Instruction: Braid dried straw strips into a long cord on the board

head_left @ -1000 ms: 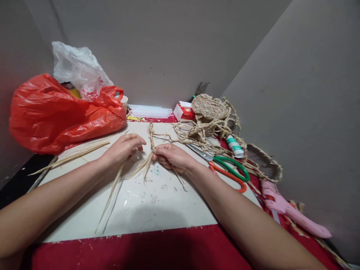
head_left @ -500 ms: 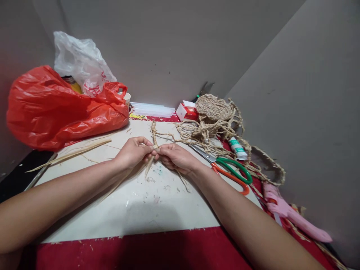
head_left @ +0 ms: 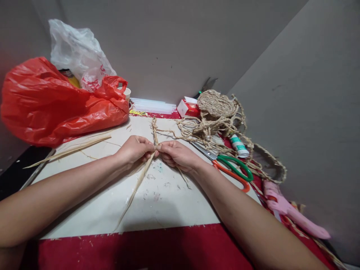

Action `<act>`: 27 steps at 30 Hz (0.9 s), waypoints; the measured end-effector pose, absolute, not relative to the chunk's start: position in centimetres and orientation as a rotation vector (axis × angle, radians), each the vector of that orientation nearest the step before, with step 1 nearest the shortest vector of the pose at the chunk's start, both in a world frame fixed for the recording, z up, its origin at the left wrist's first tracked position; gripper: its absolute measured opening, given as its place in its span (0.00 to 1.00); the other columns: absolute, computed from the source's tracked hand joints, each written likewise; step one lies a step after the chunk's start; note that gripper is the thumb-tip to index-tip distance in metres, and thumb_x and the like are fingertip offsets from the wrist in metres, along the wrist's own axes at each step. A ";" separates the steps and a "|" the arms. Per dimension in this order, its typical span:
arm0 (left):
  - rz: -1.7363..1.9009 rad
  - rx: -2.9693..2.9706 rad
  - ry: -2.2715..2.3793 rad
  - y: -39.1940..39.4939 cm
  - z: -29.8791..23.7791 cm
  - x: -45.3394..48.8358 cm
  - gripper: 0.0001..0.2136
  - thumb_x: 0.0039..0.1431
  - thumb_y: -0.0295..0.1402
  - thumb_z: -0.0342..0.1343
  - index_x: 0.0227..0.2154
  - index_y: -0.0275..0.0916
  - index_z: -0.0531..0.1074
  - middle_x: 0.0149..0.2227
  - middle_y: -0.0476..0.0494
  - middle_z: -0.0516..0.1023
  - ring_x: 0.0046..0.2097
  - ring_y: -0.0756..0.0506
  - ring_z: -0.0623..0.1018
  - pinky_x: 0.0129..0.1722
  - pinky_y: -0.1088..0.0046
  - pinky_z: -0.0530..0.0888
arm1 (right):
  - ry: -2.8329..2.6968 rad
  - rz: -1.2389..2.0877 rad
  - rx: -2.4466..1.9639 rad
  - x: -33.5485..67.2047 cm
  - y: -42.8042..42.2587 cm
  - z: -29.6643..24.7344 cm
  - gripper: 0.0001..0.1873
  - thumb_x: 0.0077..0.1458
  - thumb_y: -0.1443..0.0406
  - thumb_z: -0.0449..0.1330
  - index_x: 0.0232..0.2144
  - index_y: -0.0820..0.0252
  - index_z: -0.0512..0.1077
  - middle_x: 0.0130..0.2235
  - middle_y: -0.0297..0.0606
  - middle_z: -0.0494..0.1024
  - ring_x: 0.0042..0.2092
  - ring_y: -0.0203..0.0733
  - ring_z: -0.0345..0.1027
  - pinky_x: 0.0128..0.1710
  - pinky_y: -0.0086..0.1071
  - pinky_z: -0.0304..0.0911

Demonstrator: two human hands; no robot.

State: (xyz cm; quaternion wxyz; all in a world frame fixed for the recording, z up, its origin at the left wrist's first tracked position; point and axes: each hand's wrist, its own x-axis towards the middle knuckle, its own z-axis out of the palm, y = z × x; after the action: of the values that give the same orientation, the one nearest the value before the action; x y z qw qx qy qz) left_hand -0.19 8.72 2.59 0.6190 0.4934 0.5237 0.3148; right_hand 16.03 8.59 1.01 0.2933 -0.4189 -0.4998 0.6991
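Both hands meet at the near end of a short braid (head_left: pixel 155 131) of dry straw-coloured fibre on a white board (head_left: pixel 157 210). My left hand (head_left: pixel 137 150) is closed, pinching the fibre strands between thumb and fingertips. Pressed up beside it, my right hand (head_left: pixel 174 153) pinches the same working end. One long loose fibre strip (head_left: pixel 135 191) trails from the fingers toward the board's near edge. Another thin end pokes out below the right hand. A thin cord runs from the braid to a heap of braided rope (head_left: pixel 215 107) at the right. The exact grip is partly hidden by the fingers.
Scissors (head_left: pixel 230 167) with green and orange handles lie right of my right hand. Beyond them are a glue-like tube (head_left: pixel 239 145) and a pink glue gun (head_left: pixel 295 215). A red plastic bag (head_left: pixel 64 105) sits at the left, near spare fibre strips (head_left: pixel 75 149). Walls close in behind and right.
A long fibre strip now hangs out straight toward the near left, where before shorter ends showed below the fingers. The hands stay together at the braid's end. The view has shifted slightly.
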 end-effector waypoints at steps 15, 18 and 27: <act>0.751 1.202 1.066 8.8 2.3 -0.2 0.02 0.45 0.25 0.56 0.21 0.32 0.69 0.16 0.49 0.69 0.19 0.55 0.65 0.22 0.78 0.60 | -1.329 1.836 -1.129 16.1 8.7 0.6 0.11 0.50 0.65 0.54 0.19 0.64 0.66 0.11 0.22 0.52 0.12 0.24 0.39 0.11 0.21 0.35; 0.812 1.278 1.122 9.5 2.2 -0.5 0.03 0.45 0.24 0.56 0.26 0.33 0.71 0.18 0.51 0.68 0.20 0.55 0.65 0.23 0.79 0.60 | -1.328 1.842 -1.115 16.0 8.7 0.8 0.13 0.51 0.62 0.55 0.19 0.64 0.66 0.11 0.22 0.52 0.12 0.24 0.38 0.11 0.20 0.36; 0.501 1.300 0.913 10.0 1.6 -0.6 0.06 0.49 0.26 0.52 0.26 0.31 0.72 0.22 0.46 0.72 0.22 0.55 0.65 0.25 0.78 0.62 | -1.325 1.852 -1.095 16.1 8.6 1.0 0.14 0.51 0.60 0.57 0.20 0.64 0.65 0.11 0.21 0.52 0.13 0.24 0.38 0.11 0.21 0.36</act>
State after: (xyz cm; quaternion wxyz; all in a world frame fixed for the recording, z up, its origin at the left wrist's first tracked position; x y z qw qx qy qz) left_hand -0.64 9.97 1.57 0.6729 0.5773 0.4056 0.2225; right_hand 16.06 8.64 1.02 0.3028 -0.4129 -0.4999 0.6986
